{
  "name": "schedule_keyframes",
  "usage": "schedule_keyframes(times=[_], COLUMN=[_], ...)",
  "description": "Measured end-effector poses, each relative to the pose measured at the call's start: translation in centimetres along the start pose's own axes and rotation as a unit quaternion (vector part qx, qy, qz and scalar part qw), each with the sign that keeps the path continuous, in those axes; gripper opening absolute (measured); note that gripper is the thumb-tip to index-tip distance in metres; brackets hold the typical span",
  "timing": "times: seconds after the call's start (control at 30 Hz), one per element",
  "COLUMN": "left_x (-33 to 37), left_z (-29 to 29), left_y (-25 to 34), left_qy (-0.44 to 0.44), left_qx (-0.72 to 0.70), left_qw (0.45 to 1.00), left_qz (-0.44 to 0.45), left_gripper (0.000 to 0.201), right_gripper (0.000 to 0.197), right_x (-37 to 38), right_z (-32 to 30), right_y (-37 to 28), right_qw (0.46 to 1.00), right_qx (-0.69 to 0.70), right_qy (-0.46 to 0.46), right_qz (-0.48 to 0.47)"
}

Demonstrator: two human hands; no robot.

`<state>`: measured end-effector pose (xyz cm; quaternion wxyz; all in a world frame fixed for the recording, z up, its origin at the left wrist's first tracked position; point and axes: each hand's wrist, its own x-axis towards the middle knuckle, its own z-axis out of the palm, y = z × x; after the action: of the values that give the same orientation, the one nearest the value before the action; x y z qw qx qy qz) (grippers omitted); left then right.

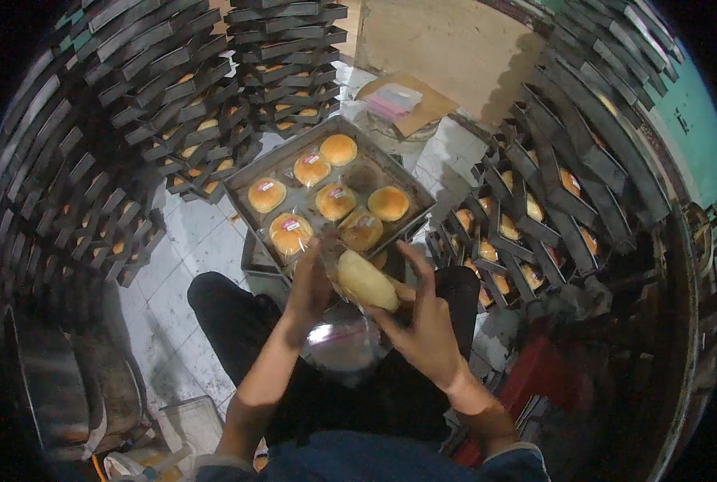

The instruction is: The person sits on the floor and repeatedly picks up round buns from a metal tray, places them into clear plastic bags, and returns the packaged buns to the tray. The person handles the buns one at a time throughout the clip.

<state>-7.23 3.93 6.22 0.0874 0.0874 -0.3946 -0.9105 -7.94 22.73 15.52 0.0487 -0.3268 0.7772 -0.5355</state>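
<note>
A pale-sided bun (366, 279) is tipped on its edge between my hands, above the near corner of the tray. My right hand (423, 325) grips it from the right, thumb below and index finger raised off it. On its left side, my left hand (310, 279) is closed on what looks like a clear plastic bag by the bun; its fingertips are partly hidden. Beyond them, a dark metal tray (242, 199) holds several golden buns (336, 201), some in clear wrappers with small labels. On my lap lies a stack of clear plastic bags (342, 341).
Tall stacks of metal trays with buns stand at the left (162, 104) and right (551, 185). Behind the tray, a round container (382, 132) carries cardboard and a pink-white packet. Large metal pans (49, 377) sit at lower left, a red object (535, 373) at lower right.
</note>
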Motion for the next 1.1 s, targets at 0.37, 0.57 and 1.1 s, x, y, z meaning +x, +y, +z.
schedule_keyframes(times=[0.37, 0.57, 1.1], left_x=[-6.0, -5.7, -5.9], left_z=[2.5, 0.6, -3.3], left_y=[-1.3, -0.9, 3.0], left_qy=[0.025, 0.026, 0.026], left_qx=[-0.132, -0.166, -0.16], left_qw=[0.991, 0.986, 0.98], left_qz=[0.009, -0.008, 0.118], left_gripper=[0.07, 0.069, 0.095], right_gripper=[0.07, 0.062, 0.031], right_x=[-1.4, -1.5, -2.8], right_z=[5.6, 7.0, 10.0], right_y=[1.3, 1.0, 0.7], right_qw=[0.967, 0.97, 0.975], right_qx=[-0.141, -0.184, -0.13], right_qy=[-0.011, -0.085, -0.111], right_qz=[-0.213, -0.137, -0.143])
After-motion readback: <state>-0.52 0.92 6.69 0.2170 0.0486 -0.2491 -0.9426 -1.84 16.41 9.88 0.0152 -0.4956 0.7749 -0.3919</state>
